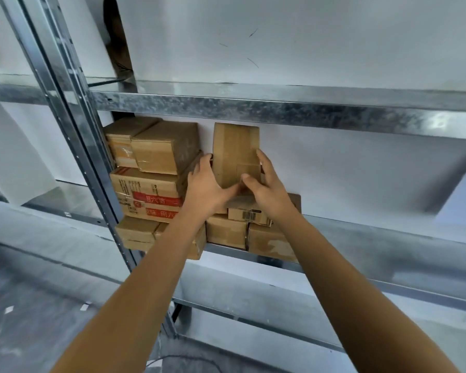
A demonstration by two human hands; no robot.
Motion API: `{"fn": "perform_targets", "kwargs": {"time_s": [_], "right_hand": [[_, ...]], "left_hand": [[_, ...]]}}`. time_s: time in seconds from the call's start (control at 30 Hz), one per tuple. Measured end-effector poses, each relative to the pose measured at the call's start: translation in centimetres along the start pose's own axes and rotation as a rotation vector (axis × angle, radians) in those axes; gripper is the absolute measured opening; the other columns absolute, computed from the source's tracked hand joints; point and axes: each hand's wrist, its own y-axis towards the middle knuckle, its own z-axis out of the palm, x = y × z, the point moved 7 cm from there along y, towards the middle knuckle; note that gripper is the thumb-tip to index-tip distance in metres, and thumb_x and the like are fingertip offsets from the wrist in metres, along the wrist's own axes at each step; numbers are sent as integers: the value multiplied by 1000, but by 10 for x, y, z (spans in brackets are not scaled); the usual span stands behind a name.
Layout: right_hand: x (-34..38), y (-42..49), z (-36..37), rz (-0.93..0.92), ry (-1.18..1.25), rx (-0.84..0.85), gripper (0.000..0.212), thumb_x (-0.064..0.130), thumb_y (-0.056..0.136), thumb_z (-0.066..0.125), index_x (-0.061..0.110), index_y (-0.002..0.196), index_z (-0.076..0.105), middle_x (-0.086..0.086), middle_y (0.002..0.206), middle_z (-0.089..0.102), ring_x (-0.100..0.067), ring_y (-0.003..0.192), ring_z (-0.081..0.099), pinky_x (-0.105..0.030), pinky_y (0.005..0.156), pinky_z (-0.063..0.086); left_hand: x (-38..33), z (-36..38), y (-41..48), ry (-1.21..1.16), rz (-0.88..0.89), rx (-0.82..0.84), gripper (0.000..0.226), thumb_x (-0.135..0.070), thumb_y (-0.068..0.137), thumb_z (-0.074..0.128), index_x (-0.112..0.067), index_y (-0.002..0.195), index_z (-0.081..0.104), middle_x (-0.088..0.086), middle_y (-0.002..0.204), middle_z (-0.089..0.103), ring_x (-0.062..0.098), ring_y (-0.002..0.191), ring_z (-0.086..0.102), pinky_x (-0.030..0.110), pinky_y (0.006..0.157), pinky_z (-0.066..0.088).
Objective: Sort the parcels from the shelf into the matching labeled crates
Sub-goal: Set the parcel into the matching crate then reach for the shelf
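Here the left hand [207, 187] and right hand [267, 185] both curl round the tall upright box [234, 146], right of the red-taped box [148, 197] on the shelf [374, 232].

The shelf [253, 105] is galvanised metal, mottled grey with a dull sheen. The upright parcel [233, 149] is matt brown cardboard, smooth-faced. At nine o'clock from it, the top parcel [164, 146] carries glossy clear tape [143, 160], and the printed parcel [143, 185] beneath has red tape [156, 197]. The wall [307, 36] at twelve o'clock is matt white, scuffed.
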Motion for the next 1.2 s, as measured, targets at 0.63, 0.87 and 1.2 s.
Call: {"fn": "perform_targets", "kwargs": {"time_s": [0.63,0.87,1.2], "right_hand": [[-37,-144,-110,123,306,-402,53,59,75,33,21,109,49,12,115,57,-19,114,54,-37,103,40],[-39,-211,-175,134,257,-412,43,56,76,37,35,113,45,6,119,57,-20,112,56,-31,90,47],[-66,-353,-296,222,336,-589,36,48,77,48,19,98,56,3,99,65,-22,102,61,-34,82,49]], "left_hand": [[-76,77,-101,-421,61,466,72,-58,67,53,-38,132,28,-5,140,38,14,123,43,30,101,40],[-130,121,-151,-538,51,550,53,-53,79,45,-30,125,32,-10,122,46,7,110,46,24,91,46],[-214,206,-272,-484,238,716,73,-20,77,72,-45,125,23,-10,143,33,6,124,39,26,96,44]]}}
